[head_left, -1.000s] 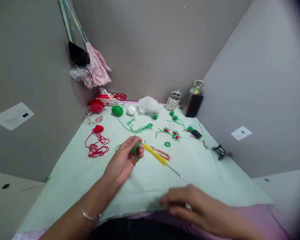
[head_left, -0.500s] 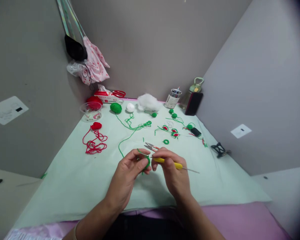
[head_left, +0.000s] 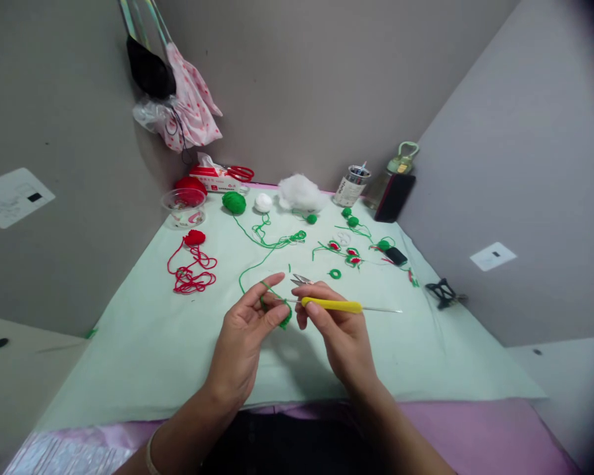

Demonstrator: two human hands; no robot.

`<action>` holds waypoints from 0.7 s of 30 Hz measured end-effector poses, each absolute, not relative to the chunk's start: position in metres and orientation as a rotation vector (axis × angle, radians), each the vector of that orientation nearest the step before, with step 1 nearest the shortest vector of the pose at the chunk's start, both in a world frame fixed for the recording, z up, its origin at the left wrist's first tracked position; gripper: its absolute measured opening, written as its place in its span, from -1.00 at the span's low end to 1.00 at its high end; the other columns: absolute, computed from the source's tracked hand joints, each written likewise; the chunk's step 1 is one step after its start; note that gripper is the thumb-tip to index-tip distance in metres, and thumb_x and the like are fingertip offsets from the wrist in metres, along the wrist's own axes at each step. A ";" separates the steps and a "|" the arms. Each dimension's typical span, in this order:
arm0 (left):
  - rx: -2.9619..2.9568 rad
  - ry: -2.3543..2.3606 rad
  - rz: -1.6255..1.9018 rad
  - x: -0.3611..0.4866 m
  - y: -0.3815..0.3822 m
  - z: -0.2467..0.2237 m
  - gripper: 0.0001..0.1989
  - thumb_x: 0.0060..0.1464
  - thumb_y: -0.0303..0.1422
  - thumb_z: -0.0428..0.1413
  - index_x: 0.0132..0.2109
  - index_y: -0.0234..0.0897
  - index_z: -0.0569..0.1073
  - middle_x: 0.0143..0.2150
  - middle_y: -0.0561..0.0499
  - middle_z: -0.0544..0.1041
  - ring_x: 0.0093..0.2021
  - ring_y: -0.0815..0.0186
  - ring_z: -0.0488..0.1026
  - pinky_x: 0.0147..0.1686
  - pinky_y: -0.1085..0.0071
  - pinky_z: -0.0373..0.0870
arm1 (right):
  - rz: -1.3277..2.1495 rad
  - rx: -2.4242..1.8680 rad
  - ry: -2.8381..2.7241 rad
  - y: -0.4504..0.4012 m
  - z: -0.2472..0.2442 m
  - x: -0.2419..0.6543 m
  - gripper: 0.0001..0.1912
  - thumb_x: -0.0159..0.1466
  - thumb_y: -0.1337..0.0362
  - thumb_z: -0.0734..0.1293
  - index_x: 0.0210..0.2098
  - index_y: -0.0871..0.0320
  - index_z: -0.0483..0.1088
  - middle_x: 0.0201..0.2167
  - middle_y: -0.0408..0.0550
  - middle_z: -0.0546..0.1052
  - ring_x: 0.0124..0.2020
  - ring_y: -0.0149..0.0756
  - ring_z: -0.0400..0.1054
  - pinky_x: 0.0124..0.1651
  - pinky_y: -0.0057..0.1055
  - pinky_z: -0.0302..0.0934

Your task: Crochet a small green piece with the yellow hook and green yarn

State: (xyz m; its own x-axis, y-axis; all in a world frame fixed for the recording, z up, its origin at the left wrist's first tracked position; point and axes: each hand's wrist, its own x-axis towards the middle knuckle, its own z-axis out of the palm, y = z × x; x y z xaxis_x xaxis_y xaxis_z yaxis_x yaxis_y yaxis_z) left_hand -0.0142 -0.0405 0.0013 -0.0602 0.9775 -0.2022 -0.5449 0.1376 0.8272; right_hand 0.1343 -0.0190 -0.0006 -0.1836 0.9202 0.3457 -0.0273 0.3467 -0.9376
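While the pale green cloth (head_left: 188,356) spreads beneath everything, your right hand (head_left: 344,330) grips the yellow-handled hook (head_left: 331,305) above its near middle, and your left hand (head_left: 247,336) pinches the small green crochet piece (head_left: 286,318) at the hook's left end.

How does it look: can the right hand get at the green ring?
Probably yes: the green ring lies uncovered beyond the right hand, with open cloth between, though that hand holds the yellow-handled hook.
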 end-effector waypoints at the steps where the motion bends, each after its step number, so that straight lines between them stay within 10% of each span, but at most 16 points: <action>1: 0.587 0.937 1.395 -0.014 -0.041 0.001 -0.50 0.01 -0.38 0.38 0.14 -0.15 0.58 -0.33 0.12 0.45 -0.23 0.40 0.39 -0.07 0.50 0.32 | 0.911 -0.862 -1.573 -0.021 -0.002 0.133 -0.79 0.42 0.29 0.31 -0.04 0.04 0.58 -0.31 -0.08 0.54 -0.32 -0.35 0.43 -0.21 -0.34 0.38; 6: 0.407 0.792 1.305 -0.011 -0.043 0.003 -0.44 0.01 -0.34 0.39 0.19 -0.22 0.54 -0.25 0.04 0.55 -0.16 0.35 0.46 -0.05 0.49 0.37 | 0.142 -0.759 -1.878 -0.028 -0.017 0.127 -0.50 0.32 0.51 0.36 0.18 -0.03 0.49 -0.06 0.02 0.56 -0.05 -0.23 0.49 -0.02 -0.29 0.44; 12: 0.393 0.708 1.213 -0.010 -0.043 0.003 -0.47 0.01 -0.40 0.38 0.15 -0.21 0.56 -0.17 0.01 0.59 -0.05 0.29 0.49 0.04 0.44 0.38 | 0.621 -0.809 -1.719 -0.027 -0.006 0.132 -0.71 0.41 0.43 0.27 0.00 0.02 0.55 -0.19 -0.02 0.56 -0.13 -0.26 0.49 -0.14 -0.30 0.46; 21: 0.325 0.625 1.192 -0.013 -0.047 0.004 -0.57 0.10 -0.40 0.34 0.13 -0.29 0.58 -0.25 0.02 0.52 -0.18 0.40 0.46 -0.03 0.48 0.40 | 0.468 -0.772 -1.702 -0.032 -0.015 0.126 -0.63 0.39 0.46 0.28 0.07 -0.02 0.53 -0.12 0.02 0.54 -0.15 -0.26 0.50 -0.20 -0.32 0.46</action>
